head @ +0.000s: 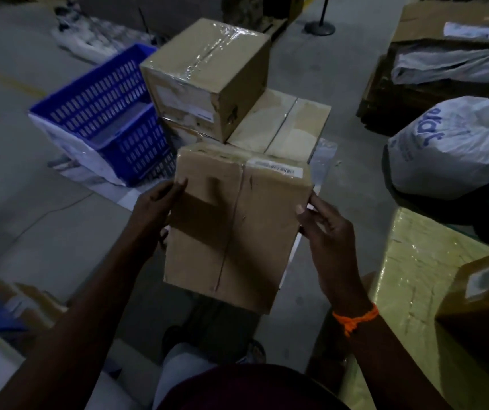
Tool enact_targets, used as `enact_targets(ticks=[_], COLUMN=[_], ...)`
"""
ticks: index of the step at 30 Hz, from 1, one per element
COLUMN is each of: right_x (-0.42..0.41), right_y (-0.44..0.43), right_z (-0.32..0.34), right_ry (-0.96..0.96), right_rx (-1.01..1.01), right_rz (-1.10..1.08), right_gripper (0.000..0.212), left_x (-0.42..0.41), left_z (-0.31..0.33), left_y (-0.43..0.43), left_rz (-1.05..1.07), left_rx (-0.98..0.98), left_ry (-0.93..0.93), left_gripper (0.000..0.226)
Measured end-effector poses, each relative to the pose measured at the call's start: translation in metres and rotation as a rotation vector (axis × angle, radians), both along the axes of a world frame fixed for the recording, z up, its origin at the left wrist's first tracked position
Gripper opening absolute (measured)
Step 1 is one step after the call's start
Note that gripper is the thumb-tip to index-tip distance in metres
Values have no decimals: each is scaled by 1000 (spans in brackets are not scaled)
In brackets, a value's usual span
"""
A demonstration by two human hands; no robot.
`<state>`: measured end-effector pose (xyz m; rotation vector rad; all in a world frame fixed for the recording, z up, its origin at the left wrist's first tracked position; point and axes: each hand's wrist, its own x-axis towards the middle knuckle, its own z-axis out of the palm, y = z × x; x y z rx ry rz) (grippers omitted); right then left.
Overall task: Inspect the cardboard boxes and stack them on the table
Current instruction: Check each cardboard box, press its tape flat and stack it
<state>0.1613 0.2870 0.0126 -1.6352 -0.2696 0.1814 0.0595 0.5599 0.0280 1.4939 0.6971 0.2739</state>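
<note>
I hold a plain brown cardboard box between both hands, left hand gripping its left edge, right hand pinching its right, seam and barcode label facing me for checking. It hovers just before a tape-wrapped brown carton stacked on a wider flat carton.

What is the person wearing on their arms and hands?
Not much! The right hand has a knotted orange thread band tied around its wrist. The left hand has no band or watch that shows. Neither hand wears a glove, and both forearms are bare, with no sleeves in sight.
</note>
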Motion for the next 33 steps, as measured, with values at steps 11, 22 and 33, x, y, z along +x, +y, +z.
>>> enact_targets(ticks=[11,22,33], right_x=[27,13,23], right_y=[-16,-2,39], right_z=[-20,-5,-13], right_ry=[-66,-647,-753], right_rx=[-42,-501,-837], right_rz=[-124,-52,295], right_gripper=[54,50,72], left_x=[-17,11,26], left_z=[-37,-4,-14], left_y=[-43,-48,-63], left_rz=[157,-97,-466], left_rx=[-265,868,1321], left_ry=[-108,-76,296], left_gripper=[78,47,72])
